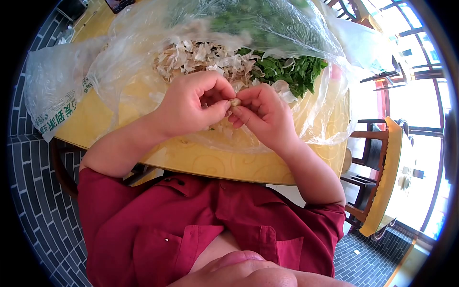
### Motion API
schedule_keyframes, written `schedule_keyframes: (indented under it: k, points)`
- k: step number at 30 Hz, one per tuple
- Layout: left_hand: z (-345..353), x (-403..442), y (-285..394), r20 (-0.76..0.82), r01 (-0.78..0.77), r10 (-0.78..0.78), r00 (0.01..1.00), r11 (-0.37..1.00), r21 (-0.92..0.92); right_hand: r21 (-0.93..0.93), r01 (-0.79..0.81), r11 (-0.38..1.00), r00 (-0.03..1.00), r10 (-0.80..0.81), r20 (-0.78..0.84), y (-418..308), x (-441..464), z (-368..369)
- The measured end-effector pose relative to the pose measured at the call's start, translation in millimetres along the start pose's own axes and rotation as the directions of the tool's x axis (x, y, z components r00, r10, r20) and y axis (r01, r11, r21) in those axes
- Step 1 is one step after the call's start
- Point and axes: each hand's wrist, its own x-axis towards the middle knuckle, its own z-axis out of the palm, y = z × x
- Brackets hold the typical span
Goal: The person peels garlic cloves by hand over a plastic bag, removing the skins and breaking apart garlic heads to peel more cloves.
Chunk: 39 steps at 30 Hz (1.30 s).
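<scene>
One camera, worn on the head, is looking forward and steeply down, its wide lens bowing lines and blackening the corners. The shirt is filling the bottom from close by, the left hand and right hand are sitting mid-view, farther off, the table is spreading beyond, and windows are curving up the right side.

Daylight is admitted at right, where the windows are overexposed. Glare is scattered by the clear plastic; the periphery is bowed by wide-angle distortion and enclosed by dark, blue-fringed vignetting.
</scene>
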Motion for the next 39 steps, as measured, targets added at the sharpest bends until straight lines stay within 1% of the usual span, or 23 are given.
schedule_keyframes:
  k: [2, 5, 8, 11, 14, 17, 20, 23, 26, 29, 32, 35, 38, 39]
  points:
    - [2, 0, -4, -0.033, -0.053, 0.054, 0.998, 0.998, 0.025, -0.003, -0.026, 1.0, 0.999, 0.026, 0.03, -1, 0, -1]
    - [4, 0, -1, -0.085, -0.13, 0.145, 0.986, 0.977, 0.169, 0.016, -0.021, 1.0, 1.0, 0.021, -0.009, 1, 0, -1]
    - [5, 0, 2, -0.097, -0.205, 0.249, 0.964, 0.921, 0.33, -0.02, -0.046, 0.999, 0.999, 0.046, -0.014, 2, 0, 0]
    - [4, 0, -2, -0.078, -0.23, 0.281, 0.957, 0.892, 0.388, -0.167, 0.043, 0.985, 0.997, -0.052, -0.05, 2, 0, 3]
    - [5, 0, -1, -0.099, -0.206, 0.268, 0.958, 0.887, 0.414, -0.245, 0.061, 0.968, 0.995, -0.078, -0.061, 0, -1, 2]
    - [5, 1, 4, -0.12, -0.188, 0.26, 0.958, 0.888, 0.42, -0.145, 0.049, 0.988, 0.991, -0.066, -0.119, 7, -2, 3]
    - [1, 1, 0, -0.163, -0.073, 0.132, 0.978, 0.943, 0.325, -0.173, 0.028, 0.985, 0.998, -0.036, -0.044, 3, -2, -2]
    - [-3, 3, -8, -0.179, -0.096, 0.132, 0.975, 0.976, 0.197, -0.051, 0.018, 0.999, 0.999, -0.02, -0.042, 1, -1, -3]
    - [-3, 5, -7, -0.181, -0.144, 0.191, 0.965, 0.959, 0.244, 0.116, 0.027, 0.993, 0.994, -0.014, -0.11, 5, 1, 0]
    - [1, 6, -9, -0.193, -0.225, 0.254, 0.948, 0.961, 0.158, 0.032, 0.042, 0.999, 0.99, -0.037, -0.133, 5, 1, -3]
    - [-5, 5, 2, -0.037, -0.296, 0.332, 0.943, 0.881, 0.37, -0.013, 0.101, 0.995, 0.983, -0.102, -0.15, 6, 2, -5]
    - [-4, 6, 9, 0.023, -0.285, 0.302, 0.953, 0.87, 0.403, 0.011, 0.148, 0.989, 0.972, -0.143, -0.185, 6, 2, -3]
    - [-3, 6, 6, 0.02, -0.285, 0.304, 0.952, 0.865, 0.413, -0.048, 0.207, 0.977, 0.958, -0.213, -0.193, 12, 3, -2]
    - [-2, 5, 5, 0.004, -0.281, 0.306, 0.952, 0.871, 0.404, -0.041, 0.223, 0.974, 0.955, -0.227, -0.192, 10, 3, -1]
